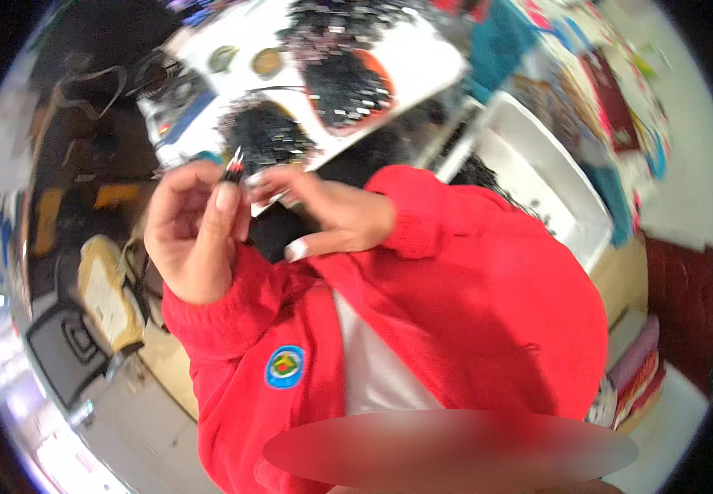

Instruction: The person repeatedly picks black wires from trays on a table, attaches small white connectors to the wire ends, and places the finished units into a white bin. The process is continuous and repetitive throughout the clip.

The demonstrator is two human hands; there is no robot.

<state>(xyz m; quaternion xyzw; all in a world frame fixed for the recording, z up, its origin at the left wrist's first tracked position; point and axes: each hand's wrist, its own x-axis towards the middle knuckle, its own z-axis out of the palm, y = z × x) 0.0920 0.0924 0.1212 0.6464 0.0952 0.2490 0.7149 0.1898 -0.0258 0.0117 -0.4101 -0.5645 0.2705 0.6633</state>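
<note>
My left hand pinches a small, slim black piece with a red band and a shiny metal tip, held upright between thumb and fingers. Its exact kind is too blurred to tell. Close beside it is my right hand, with thumb spread away and fingers reaching toward the piece; I cannot tell whether the fingertips touch it. Just beyond my hands, a heap of small black pieces with shiny ends lies on the white tabletop. Another such heap sits in an orange-rimmed holder behind it.
To the right stands a white bin with black pieces inside. Two small round items, one greenish and one brown, sit at the table's back. A patterned cloth hangs at the far right. A dark chair stands lower left.
</note>
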